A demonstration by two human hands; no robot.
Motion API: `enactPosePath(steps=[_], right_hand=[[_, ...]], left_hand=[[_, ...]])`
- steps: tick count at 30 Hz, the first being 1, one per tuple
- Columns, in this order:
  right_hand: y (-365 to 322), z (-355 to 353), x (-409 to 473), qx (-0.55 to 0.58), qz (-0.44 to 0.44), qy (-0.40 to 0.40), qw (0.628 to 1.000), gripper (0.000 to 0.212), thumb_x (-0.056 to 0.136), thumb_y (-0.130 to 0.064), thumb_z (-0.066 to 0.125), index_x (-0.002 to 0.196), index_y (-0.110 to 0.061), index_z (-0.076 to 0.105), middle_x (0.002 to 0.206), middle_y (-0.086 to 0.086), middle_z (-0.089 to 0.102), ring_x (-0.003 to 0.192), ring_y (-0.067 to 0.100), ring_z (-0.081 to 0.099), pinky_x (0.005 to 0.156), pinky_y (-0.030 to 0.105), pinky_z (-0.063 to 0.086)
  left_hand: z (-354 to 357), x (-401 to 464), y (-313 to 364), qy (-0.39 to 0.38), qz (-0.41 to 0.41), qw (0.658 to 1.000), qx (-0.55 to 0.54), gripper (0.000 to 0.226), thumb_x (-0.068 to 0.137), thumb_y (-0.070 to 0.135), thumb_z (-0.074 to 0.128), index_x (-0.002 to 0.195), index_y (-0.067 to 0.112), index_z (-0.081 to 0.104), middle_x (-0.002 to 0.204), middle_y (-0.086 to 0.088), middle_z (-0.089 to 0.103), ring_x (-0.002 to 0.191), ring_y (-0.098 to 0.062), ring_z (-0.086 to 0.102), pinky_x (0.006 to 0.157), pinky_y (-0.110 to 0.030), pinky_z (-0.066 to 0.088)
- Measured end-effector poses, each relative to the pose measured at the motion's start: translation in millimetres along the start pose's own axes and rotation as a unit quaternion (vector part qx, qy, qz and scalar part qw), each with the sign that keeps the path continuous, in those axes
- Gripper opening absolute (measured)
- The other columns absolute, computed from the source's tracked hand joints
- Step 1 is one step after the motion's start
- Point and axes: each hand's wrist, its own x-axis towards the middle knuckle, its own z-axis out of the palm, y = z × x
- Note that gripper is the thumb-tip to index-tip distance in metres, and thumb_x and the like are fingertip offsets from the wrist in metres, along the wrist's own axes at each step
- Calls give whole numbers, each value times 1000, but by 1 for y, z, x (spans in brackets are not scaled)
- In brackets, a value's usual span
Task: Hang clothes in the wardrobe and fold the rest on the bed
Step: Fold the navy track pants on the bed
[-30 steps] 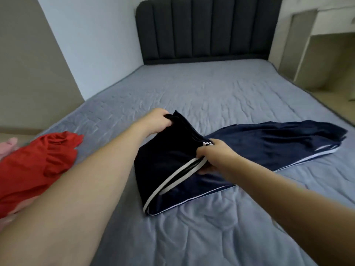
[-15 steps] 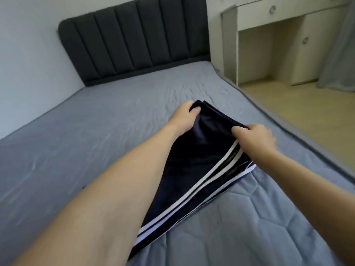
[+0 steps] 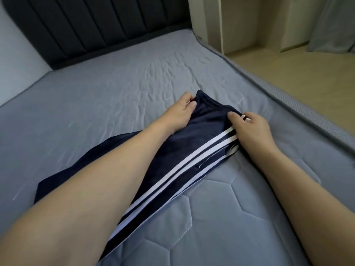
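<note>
Navy track pants point(image 3: 184, 150) with white side stripes lie folded lengthwise on the grey quilted bed point(image 3: 107, 96), running from the lower left up to the waistband in the middle. My left hand point(image 3: 180, 110) pinches the far left corner of the waistband. My right hand point(image 3: 253, 129) grips the right corner of the waistband where the stripes end. My left forearm covers much of the pants' left side.
A dark padded headboard point(image 3: 96, 25) stands at the far end. The mattress edge point(image 3: 299, 104) runs down the right, with wooden floor point(image 3: 307, 66) beyond it. Pale cabinet panels point(image 3: 240, 22) and a grey curtain point(image 3: 332, 24) stand at the back right.
The view has swung right, so the red garment has left the frame. Both hands have carried the waistband towards the bed's right side and lowered it; the pants now lie flatter.
</note>
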Motion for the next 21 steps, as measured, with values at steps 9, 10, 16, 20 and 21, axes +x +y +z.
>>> enactPosePath(steps=[9,10,16,20,21], right_hand=[[0,-12,-3,36,21,58,997,11,77,-32,62,77,-21,60,95,1,60,78,11,58,69,25,43],[-3,-15,-3,-1,11,51,999,9,79,-30,58,81,-21,61,103,1,55,80,8,55,71,22,39],[-23,-28,-3,-282,-42,14,958,18,86,-28,45,94,-13,51,108,8,38,103,33,40,80,34,32],[-29,-35,3,-286,-55,-29,956,13,87,-18,44,80,-7,45,88,11,52,78,32,47,55,32,28],[-29,-34,2,-256,-55,-6,965,12,87,-15,43,82,-5,46,88,13,51,78,33,46,58,33,29]], left_hand=[[-8,-5,23,-50,-65,987,-136,10,101,18,47,94,17,53,83,-4,56,74,-14,49,71,-23,43],[-6,-4,25,-74,-88,986,-125,13,101,18,49,89,18,55,80,-2,56,70,-11,49,66,-19,44],[-5,14,22,12,-157,982,-102,23,91,21,64,96,-1,68,96,-21,68,81,-24,60,82,-40,53],[5,19,17,102,-119,986,-57,17,90,29,63,83,14,65,80,-3,67,75,-19,59,73,-31,49],[10,18,15,121,-114,985,-46,13,92,31,59,88,18,61,79,3,62,75,-16,57,67,-28,46]])
